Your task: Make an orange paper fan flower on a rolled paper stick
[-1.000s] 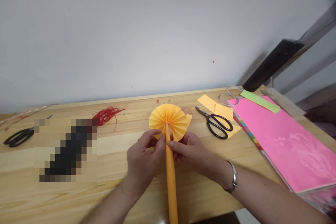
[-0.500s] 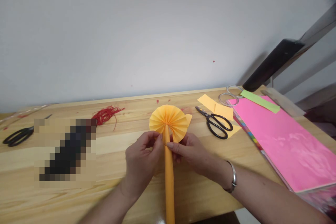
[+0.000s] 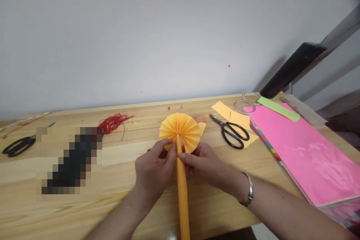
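Note:
A round, pleated yellow paper fan [image 3: 180, 125] is spread above a rolled orange-yellow paper handle [image 3: 182, 191], which runs down past the bottom edge of the view. My left hand [image 3: 156, 165] pinches the join of fan and handle from the left, fingertips bent in. From the other side my right hand [image 3: 204, 163] grips the same spot, thumb lying along the handle and its other fingers partly hidden behind the fan. A small piece of yellow paper [image 3: 201, 129] shows at the fan's right edge.
Black-handled scissors [image 3: 232, 133] lie on yellow paper scraps [image 3: 222, 109] at right, near pink paper sheets [image 3: 303, 153], a green strip [image 3: 278, 108] and silvery rings [image 3: 244, 106]. To the left are red threads [image 3: 115, 123], a pixelated dark object [image 3: 70, 161] and other scissors [image 3: 21, 144].
The lower end of the handle has swung slightly to the right. My left hand's fingers have shifted a little at the join; my right hand stays almost still.

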Available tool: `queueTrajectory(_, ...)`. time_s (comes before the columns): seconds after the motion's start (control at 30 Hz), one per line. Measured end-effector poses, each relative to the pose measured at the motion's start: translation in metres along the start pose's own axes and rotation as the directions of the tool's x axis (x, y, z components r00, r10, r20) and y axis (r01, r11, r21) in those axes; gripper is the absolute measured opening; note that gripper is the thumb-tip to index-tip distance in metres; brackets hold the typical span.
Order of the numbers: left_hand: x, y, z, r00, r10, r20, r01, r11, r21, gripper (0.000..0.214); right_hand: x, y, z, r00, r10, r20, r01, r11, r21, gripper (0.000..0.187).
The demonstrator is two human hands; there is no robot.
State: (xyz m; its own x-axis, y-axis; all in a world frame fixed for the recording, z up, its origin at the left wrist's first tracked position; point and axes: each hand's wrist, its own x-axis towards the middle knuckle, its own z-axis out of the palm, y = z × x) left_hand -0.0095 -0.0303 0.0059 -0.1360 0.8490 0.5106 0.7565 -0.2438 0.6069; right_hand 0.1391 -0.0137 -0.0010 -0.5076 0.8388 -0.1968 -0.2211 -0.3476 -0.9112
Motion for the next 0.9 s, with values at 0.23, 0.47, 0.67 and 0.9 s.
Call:
queueTrajectory(0.23, -0.001, -0.002, -0.001, 0.999, 0.031, 0.015, -0.031, 0.999, 0.006, 0.009, 0.000, 0.000, 0.001, 1.000, -0.004, -0.009, 0.004, 1.000, -0.028, 0.027)
queueTrajectory(0.47, -0.001, -0.001, -0.001, 0.999, 0.007, 0.032, -0.007, 1.000, 0.016, 0.007, 0.002, 0.000, -0.002, 0.999, -0.021, -0.024, 0.021, 1.000, -0.006, 0.027)
queueTrajectory(0.67, -0.002, -0.002, -0.001, 0.987, -0.125, 0.097, 0.135, 0.985, -0.107, 0.018, 0.007, -0.008, -0.008, 0.995, -0.016, -0.101, 0.019, 0.999, 0.032, 0.030)
queueTrajectory(0.9, -0.002, -0.001, 0.000, 0.962, -0.219, 0.160, 0.255, 0.932, -0.259, 0.018, 0.008, -0.011, -0.010, 0.993, -0.022, -0.117, 0.028, 0.998, 0.052, 0.028)
